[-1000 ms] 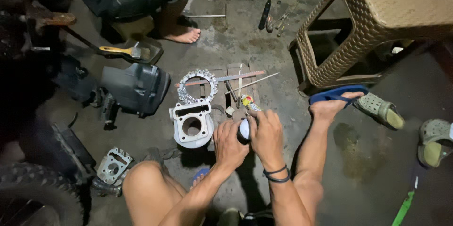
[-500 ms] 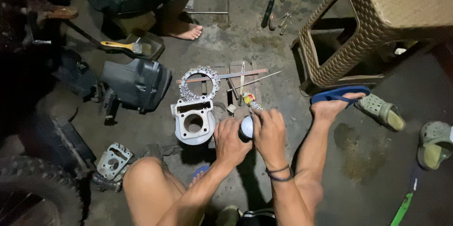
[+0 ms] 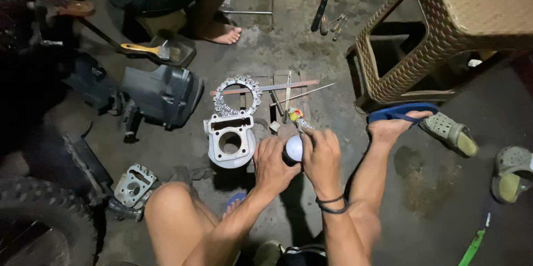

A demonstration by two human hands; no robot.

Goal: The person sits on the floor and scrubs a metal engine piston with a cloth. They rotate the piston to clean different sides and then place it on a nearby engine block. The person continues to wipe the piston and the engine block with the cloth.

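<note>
I squat over a concrete floor. My left hand [image 3: 273, 163] and my right hand [image 3: 321, 154] are closed together around a small round silver metal part [image 3: 293, 147] held between them. A small tool with a red and yellow handle [image 3: 297, 116] sticks out just above my right hand. A silver engine cylinder block [image 3: 230, 139] stands on the floor right beside my left hand. A round toothed metal ring [image 3: 237, 95] lies behind it.
Long thin rods and tools [image 3: 288, 89] rest on a small board. A brown woven plastic stool [image 3: 444, 27] stands at the right. A dark engine cover [image 3: 161, 94], a paintbrush [image 3: 150, 50], a tyre [image 3: 28, 227], a grey gasket plate [image 3: 133, 185] and another person's bare foot [image 3: 222, 33] are at the left.
Both hands stay closed on the round part with only slight shifts. The view has drifted a little.
</note>
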